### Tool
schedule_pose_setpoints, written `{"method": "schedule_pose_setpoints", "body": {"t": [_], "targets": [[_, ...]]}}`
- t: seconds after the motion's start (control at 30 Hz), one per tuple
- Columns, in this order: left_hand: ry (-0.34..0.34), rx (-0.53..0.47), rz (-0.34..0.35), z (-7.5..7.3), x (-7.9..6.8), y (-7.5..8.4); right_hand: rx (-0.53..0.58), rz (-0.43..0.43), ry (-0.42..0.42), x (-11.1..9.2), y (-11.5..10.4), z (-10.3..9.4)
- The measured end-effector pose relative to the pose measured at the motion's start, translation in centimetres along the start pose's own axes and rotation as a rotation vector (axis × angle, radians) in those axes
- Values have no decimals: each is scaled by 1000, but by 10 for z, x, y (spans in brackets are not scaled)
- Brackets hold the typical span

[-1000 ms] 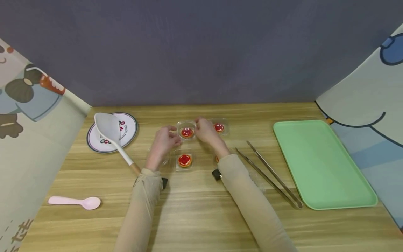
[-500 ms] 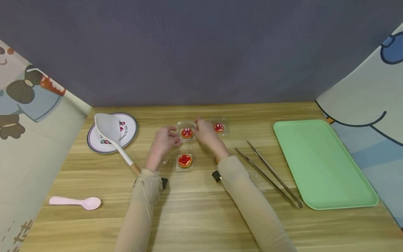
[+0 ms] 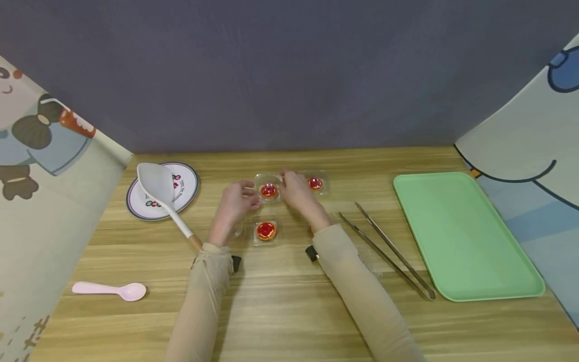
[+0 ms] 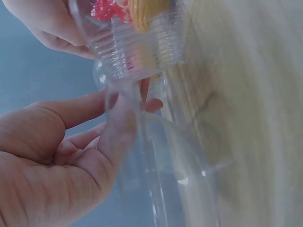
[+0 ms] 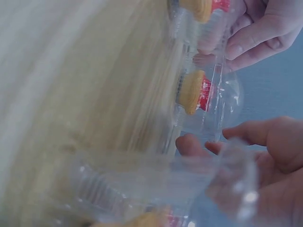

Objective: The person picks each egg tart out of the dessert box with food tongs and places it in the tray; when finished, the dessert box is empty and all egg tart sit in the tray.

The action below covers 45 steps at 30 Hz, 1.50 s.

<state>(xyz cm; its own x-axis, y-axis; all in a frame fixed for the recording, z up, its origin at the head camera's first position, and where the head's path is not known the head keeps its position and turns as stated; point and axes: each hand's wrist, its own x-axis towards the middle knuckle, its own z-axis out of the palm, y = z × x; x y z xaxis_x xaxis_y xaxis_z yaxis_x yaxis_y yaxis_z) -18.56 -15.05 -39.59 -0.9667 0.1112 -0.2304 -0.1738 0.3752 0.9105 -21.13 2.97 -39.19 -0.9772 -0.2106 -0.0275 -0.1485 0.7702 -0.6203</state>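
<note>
Both hands hold a small clear plastic box at the middle of the table, one on each side. Inside it sits a tart with a yellow crust and red topping; its domed lid shows in the right wrist view. My left hand pinches the box's left edge between thumb and fingers. On the right edge, my right hand has its thumb at the lid side and its fingertips near the base. A second boxed tart lies nearer, and a third boxed tart lies just right of my right hand.
At the left, a white ladle-like spoon lies across a round plate, with a pink spoon nearer. To the right are metal tongs and a green tray. More clear boxes lie partly under the forearms.
</note>
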Motion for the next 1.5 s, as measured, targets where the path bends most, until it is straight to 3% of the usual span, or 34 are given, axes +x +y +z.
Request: {"method": "schedule_pose_setpoints", "body": {"t": [0.47,0.83,1.23,1.5], "targets": [[18,14,73,-12,-3,1,-86,-19,20,-5,-10,-5],[21,-8,72,-20,-6,4,-16,-6,0,-7,-14,-4],[38,-49,104,-27,-8,2,-22,-85,42,-5,-15,-2],[83,-42,121,-31,-13,1,72,-76,37,-4,-19,0]]}}
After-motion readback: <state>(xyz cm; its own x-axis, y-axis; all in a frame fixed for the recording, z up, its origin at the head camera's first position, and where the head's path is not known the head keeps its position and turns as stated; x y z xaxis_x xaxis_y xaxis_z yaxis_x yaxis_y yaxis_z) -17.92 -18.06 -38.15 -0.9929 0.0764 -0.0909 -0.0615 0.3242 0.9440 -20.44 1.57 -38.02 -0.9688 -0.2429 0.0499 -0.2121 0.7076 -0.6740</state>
